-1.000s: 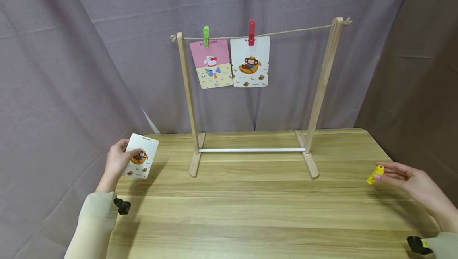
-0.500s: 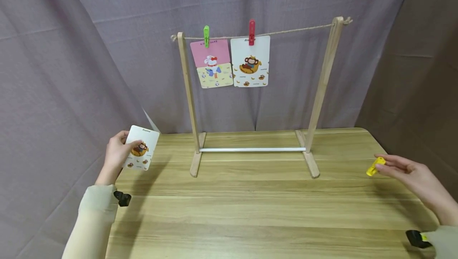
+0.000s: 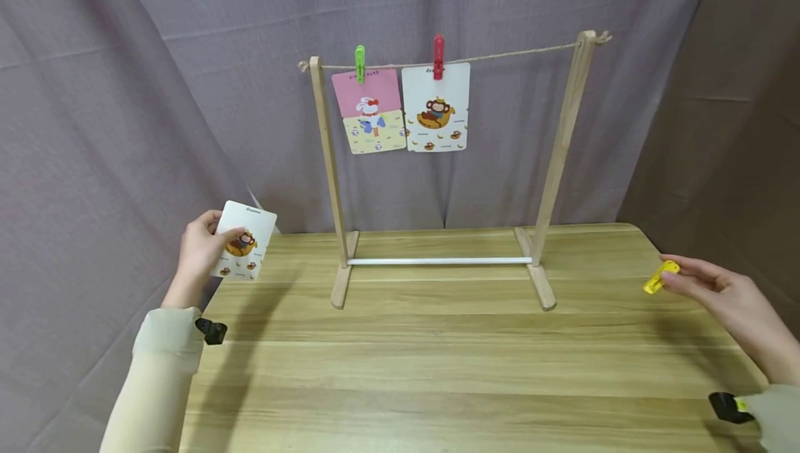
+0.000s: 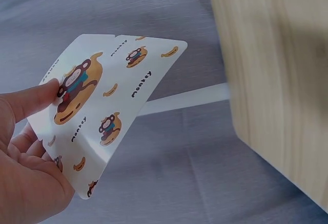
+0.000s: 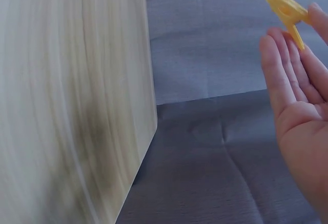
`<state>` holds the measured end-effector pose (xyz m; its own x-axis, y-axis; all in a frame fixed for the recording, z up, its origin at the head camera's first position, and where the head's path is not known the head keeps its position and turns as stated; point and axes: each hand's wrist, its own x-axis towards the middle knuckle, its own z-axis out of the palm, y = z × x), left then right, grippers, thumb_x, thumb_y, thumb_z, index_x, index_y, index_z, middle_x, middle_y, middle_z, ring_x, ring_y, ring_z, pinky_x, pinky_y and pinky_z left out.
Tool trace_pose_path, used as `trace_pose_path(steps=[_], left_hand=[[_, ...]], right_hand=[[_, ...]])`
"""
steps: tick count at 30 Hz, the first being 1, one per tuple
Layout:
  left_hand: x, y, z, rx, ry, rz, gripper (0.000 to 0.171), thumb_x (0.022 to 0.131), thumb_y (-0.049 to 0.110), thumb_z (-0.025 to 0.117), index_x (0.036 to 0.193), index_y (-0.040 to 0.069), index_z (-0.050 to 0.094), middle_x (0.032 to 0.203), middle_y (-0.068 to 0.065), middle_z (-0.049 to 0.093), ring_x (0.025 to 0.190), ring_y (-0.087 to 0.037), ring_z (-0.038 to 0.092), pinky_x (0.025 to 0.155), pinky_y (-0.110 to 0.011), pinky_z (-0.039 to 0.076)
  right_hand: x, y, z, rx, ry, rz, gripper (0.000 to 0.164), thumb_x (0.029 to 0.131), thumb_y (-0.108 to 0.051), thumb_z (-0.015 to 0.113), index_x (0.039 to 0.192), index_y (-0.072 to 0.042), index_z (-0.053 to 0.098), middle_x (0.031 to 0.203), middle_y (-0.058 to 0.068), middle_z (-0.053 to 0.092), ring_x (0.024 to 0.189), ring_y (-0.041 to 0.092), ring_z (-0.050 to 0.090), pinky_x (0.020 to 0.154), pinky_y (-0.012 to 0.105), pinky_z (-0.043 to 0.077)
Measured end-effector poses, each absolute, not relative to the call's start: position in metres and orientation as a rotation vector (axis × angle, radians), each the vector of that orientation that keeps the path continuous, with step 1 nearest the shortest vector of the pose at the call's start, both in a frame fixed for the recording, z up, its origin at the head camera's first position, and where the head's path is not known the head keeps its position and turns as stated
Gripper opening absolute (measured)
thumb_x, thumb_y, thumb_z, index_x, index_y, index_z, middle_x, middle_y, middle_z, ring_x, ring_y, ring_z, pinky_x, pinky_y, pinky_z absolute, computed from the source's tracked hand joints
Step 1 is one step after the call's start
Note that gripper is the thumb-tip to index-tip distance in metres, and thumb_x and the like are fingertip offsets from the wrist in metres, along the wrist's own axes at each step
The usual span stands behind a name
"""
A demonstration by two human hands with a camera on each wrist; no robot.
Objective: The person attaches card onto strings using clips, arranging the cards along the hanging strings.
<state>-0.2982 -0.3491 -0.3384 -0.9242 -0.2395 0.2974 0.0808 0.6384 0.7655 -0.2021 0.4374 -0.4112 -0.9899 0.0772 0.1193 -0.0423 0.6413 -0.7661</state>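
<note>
Over the table's left edge my left hand pinches a white card printed with a monkey on a banana; the left wrist view shows the thumb on the card's printed face. At the far right my right hand pinches a yellow clothespin between thumb and fingers, above the tabletop. From the rope of a wooden stand hang two cards: a pink and yellow one under a green clothespin, and a white monkey card under a red clothespin.
The wooden stand has two posts on feet and a white crossbar low between them. It stands near the back edge of the wooden table. Grey curtains hang behind and at both sides.
My left hand has risen with the monkey card. My right hand has risen a little as well, holding the yellow clothespin. The stand and its hanging cards look the same.
</note>
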Motion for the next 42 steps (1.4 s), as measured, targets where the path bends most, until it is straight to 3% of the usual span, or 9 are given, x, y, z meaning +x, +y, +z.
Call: trace_pose_path(steps=[7, 15, 23, 30, 35, 42], left_hand=[[-0.303, -0.346, -0.324, 0.104, -2.43, -1.228, 0.04, 0.092, 0.016, 0.075, 0.121, -0.006, 0.059, 0.089, -0.005, 0.072, 0.064, -0.002, 0.064, 0.056, -0.021, 0.055], [-0.304, -0.347, -0.311, 0.12, -2.441, -1.201, 0.043, 0.092, 0.02, 0.075, 0.124, -0.004, 0.059, 0.096, -0.008, 0.072, 0.065, 0.0, 0.063, 0.058, -0.02, 0.054], [-0.307, -0.347, -0.305, 0.089, -2.408, -1.213, 0.043, 0.092, 0.02, 0.076, 0.123, -0.004, 0.059, 0.085, 0.012, 0.067, 0.064, 0.002, 0.063, 0.056, -0.019, 0.053], [-0.311, -0.34, -0.3, 0.05, -2.394, -1.181, 0.041, 0.091, 0.02, 0.077, 0.122, -0.003, 0.061, 0.088, 0.009, 0.069, 0.064, 0.004, 0.062, 0.055, -0.017, 0.052], [-0.311, -0.333, -0.295, 0.022, -2.42, -1.147, 0.039, 0.09, 0.02, 0.077, 0.119, -0.002, 0.062, 0.094, -0.003, 0.072, 0.064, 0.001, 0.062, 0.055, -0.017, 0.051], [-0.313, -0.321, -0.289, -0.039, -2.429, -1.128, 0.039, 0.092, 0.022, 0.076, 0.119, -0.002, 0.061, 0.097, -0.008, 0.073, 0.065, 0.0, 0.063, 0.056, -0.018, 0.051]], right_hand=[[-0.202, 0.435, -0.405, -0.046, -2.562, 1.339, 0.056, 0.1, -0.034, 0.065, 0.15, -0.019, 0.048, 0.106, -0.032, 0.063, 0.094, -0.017, 0.056, 0.071, 0.004, 0.04], [-0.207, 0.433, -0.397, -0.003, -2.496, 1.366, 0.059, 0.098, -0.026, 0.068, 0.152, -0.02, 0.045, 0.106, -0.034, 0.06, 0.091, -0.018, 0.058, 0.071, 0.002, 0.042], [-0.209, 0.429, -0.394, -0.038, -2.461, 1.375, 0.054, 0.095, -0.024, 0.072, 0.145, -0.015, 0.054, 0.102, -0.039, 0.059, 0.092, -0.022, 0.055, 0.071, 0.001, 0.04], [-0.212, 0.426, -0.397, -0.046, -2.477, 1.373, 0.048, 0.097, -0.028, 0.069, 0.143, -0.022, 0.055, 0.104, -0.033, 0.059, 0.091, -0.018, 0.055, 0.069, 0.002, 0.04], [-0.213, 0.426, -0.398, -0.006, -2.429, 1.436, 0.044, 0.099, -0.022, 0.068, 0.141, -0.022, 0.057, 0.101, -0.027, 0.064, 0.087, -0.012, 0.062, 0.071, 0.003, 0.045], [-0.212, 0.429, -0.4, 0.0, -2.44, 1.482, 0.047, 0.1, -0.024, 0.065, 0.145, -0.018, 0.054, 0.102, -0.023, 0.066, 0.088, -0.007, 0.063, 0.072, 0.003, 0.045]])
